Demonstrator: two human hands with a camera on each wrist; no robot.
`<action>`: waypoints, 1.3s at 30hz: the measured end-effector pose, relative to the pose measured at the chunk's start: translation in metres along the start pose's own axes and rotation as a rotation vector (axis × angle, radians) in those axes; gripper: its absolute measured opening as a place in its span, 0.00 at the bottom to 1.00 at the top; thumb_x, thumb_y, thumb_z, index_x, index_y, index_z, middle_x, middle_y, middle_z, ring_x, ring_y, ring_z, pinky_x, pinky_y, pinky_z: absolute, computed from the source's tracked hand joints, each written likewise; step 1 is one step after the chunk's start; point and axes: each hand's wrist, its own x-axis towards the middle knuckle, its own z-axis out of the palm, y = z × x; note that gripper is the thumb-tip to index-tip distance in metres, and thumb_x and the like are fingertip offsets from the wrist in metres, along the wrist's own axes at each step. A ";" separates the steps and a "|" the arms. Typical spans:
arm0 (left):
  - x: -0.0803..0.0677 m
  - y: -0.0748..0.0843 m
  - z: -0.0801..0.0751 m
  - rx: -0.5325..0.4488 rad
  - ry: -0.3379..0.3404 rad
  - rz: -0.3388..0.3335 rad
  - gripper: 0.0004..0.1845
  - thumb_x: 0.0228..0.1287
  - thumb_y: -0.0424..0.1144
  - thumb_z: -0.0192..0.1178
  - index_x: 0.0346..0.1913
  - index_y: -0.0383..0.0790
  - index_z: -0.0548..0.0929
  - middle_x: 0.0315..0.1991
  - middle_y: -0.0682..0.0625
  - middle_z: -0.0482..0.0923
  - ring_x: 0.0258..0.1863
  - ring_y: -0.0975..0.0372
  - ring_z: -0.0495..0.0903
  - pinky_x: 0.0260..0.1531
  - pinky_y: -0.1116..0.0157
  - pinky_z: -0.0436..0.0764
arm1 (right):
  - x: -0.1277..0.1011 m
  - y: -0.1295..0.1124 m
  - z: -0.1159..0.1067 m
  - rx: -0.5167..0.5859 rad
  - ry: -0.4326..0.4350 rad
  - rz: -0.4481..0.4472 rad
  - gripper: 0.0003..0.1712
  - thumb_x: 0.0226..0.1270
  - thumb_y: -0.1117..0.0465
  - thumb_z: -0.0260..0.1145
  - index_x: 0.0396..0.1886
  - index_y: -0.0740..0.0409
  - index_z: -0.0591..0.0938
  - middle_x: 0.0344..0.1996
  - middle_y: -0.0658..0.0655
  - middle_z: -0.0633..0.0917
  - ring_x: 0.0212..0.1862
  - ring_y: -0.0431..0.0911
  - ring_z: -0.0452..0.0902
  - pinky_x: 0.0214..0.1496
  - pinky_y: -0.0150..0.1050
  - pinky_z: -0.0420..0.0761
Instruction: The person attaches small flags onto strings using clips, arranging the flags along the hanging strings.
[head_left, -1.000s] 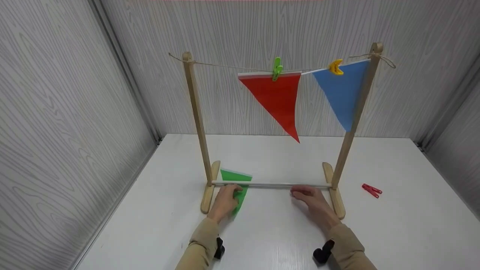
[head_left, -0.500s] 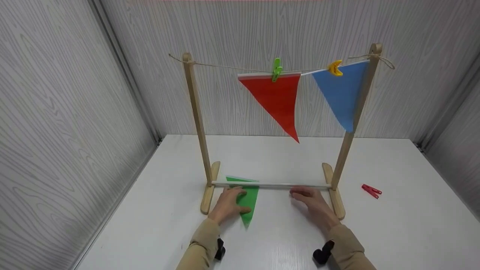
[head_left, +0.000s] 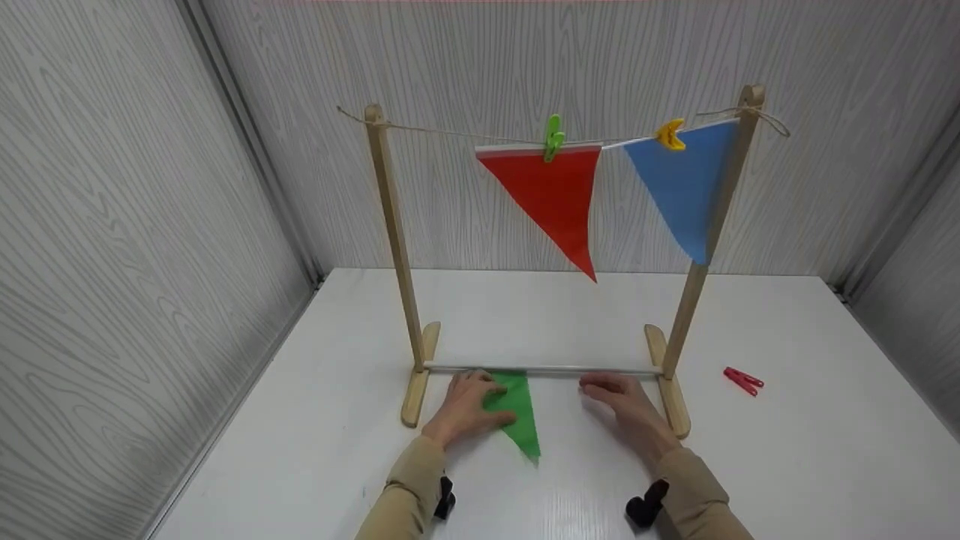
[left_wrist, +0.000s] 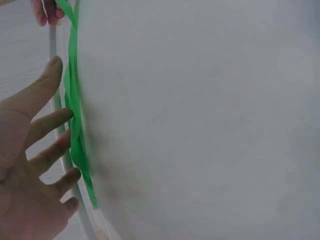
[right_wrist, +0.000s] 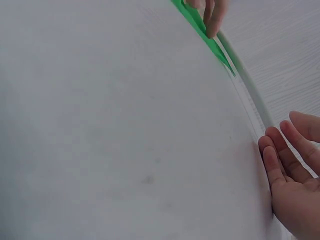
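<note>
A green pennant [head_left: 517, 420] lies on the white table just in front of the stand's white crossbar [head_left: 555, 369]. My left hand [head_left: 472, 405] is over its left part, fingers spread and the fingertips touching the cloth. In the left wrist view, the pennant [left_wrist: 75, 130] looks rumpled along the fingertips, with the thumb apart from it. My right hand [head_left: 622, 401] rests on the table beside the right part of the crossbar, holding nothing. In the right wrist view its fingers [right_wrist: 280, 160] are loosely bent.
Two wooden posts [head_left: 394, 232] carry a string with a red pennant [head_left: 551, 195] under a green clothespin [head_left: 554, 139] and a blue pennant [head_left: 686, 180] under a yellow clip [head_left: 670, 135]. A red clothespin [head_left: 744, 381] lies right of the stand. Grey panels surround the table.
My left hand has slid the green pennant to the right and towards me, turning its tip rightward. The right hand has stayed in place.
</note>
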 end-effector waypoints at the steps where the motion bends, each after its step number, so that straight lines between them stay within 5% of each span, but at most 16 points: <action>1: 0.001 0.000 0.000 -0.010 -0.004 0.006 0.29 0.63 0.52 0.69 0.59 0.33 0.83 0.55 0.40 0.79 0.60 0.44 0.73 0.68 0.40 0.63 | 0.000 0.000 0.000 0.003 -0.001 0.002 0.25 0.72 0.60 0.65 0.62 0.72 0.77 0.57 0.64 0.83 0.52 0.37 0.79 0.57 0.25 0.76; 12: 0.007 0.002 0.005 0.040 0.015 -0.008 0.14 0.73 0.37 0.59 0.56 0.38 0.85 0.58 0.40 0.81 0.62 0.45 0.77 0.66 0.43 0.70 | 0.000 -0.003 0.002 -0.045 0.005 0.005 0.24 0.72 0.60 0.65 0.61 0.71 0.78 0.57 0.64 0.83 0.52 0.36 0.78 0.56 0.25 0.76; 23: 0.007 -0.001 0.007 -0.048 0.171 -0.019 0.13 0.69 0.24 0.57 0.53 0.29 0.84 0.54 0.37 0.81 0.57 0.45 0.79 0.60 0.48 0.78 | 0.000 -0.006 0.004 -0.174 -0.049 -0.055 0.23 0.73 0.60 0.65 0.60 0.71 0.78 0.56 0.68 0.83 0.52 0.39 0.79 0.53 0.25 0.77; 31: 0.002 -0.003 0.005 -0.020 0.324 -0.169 0.12 0.64 0.27 0.63 0.50 0.27 0.84 0.50 0.35 0.80 0.54 0.41 0.76 0.55 0.46 0.76 | 0.001 -0.004 0.002 -0.200 -0.066 -0.072 0.24 0.73 0.59 0.65 0.61 0.72 0.78 0.56 0.69 0.83 0.53 0.38 0.80 0.53 0.23 0.76; 39: 0.000 -0.003 0.002 -0.057 0.276 -0.273 0.07 0.63 0.29 0.65 0.43 0.31 0.83 0.49 0.37 0.75 0.55 0.42 0.70 0.54 0.44 0.74 | 0.001 -0.003 0.002 -0.211 -0.059 -0.056 0.24 0.73 0.58 0.65 0.60 0.70 0.79 0.56 0.67 0.84 0.55 0.44 0.80 0.54 0.25 0.76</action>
